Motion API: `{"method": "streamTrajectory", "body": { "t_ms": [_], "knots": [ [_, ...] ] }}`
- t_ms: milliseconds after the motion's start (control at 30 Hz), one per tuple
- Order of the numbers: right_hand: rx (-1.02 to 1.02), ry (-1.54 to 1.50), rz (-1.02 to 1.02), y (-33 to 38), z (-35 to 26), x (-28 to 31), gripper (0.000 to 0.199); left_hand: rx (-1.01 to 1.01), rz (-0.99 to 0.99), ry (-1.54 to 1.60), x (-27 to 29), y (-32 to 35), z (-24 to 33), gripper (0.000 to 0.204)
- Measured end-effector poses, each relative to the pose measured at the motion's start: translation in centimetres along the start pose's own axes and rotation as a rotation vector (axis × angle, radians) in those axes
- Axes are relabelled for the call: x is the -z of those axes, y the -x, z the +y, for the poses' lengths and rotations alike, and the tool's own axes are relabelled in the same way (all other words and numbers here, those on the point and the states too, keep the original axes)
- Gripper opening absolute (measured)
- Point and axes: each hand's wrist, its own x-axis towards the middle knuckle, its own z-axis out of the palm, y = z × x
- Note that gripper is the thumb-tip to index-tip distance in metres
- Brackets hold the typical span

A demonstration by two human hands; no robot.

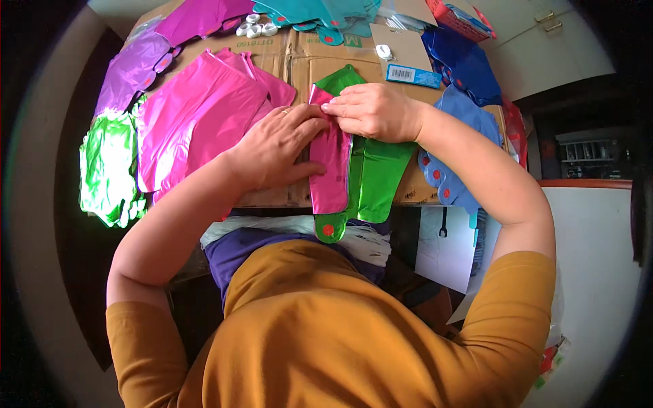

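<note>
A pink foil balloon (330, 173), flat and folded into a narrow strip, lies on a green foil balloon (384, 177) in front of me. The green one ends at the near side in a round tab with a red dot. My left hand (275, 146) rests along the pink strip's left edge, fingers stretched and thumb apart. From the right, my right hand (381, 112) has its fingers pressed together at the strip's upper end, pinching the pink foil. The fingertips of both hands nearly meet there. What lies under the fingers is hidden.
Cardboard (299, 197) covers the table. Pink foil sheets (197, 122) are stacked left, near crumpled bright green foil (109, 170) and purple foil (132, 75). Teal foil (320, 13) and small white rings (255, 27) lie behind; dark blue (462, 64) and light blue foil (462, 122) lie right.
</note>
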Motion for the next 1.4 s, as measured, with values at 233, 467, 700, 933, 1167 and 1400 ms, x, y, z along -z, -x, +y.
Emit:
{"method": "streamTrajectory", "body": {
  "t_ms": [233, 467, 700, 933, 1167, 1400],
  "knots": [
    [-0.372, 0.112, -0.134, 1.5, -2.1, 1.3, 0.017, 0.049, -0.097, -0.132, 0.3, -0.9, -1.2, 0.105],
    [-1.516, -0.541, -0.469, 2.7, -13.2, 8.7, 0.045, 0.027, -0.108, -0.149, 0.5, -0.6, -0.7, 0.124],
    [-1.961, -1.645, 0.36, 1.1, -18.4, 5.3, 0.049, 0.056, -0.219, -0.188, 0.4, -1.0, -0.1, 0.115],
    [-1.704, -1.116, 0.639, 1.5, -13.1, 1.5, 0.025, 0.133, -0.351, -0.261, 1.2, -1.7, 1.1, 0.119],
    [-1.732, -0.247, 0.292, -2.4, -12.0, 3.0, 0.037, 0.118, -0.309, -0.234, 0.9, -1.3, 0.6, 0.121],
    [-1.487, 0.085, 0.363, -6.5, -13.3, 0.3, 0.039, 0.097, -0.2, -0.167, -0.2, -0.7, -0.4, 0.13]
  ]
}}
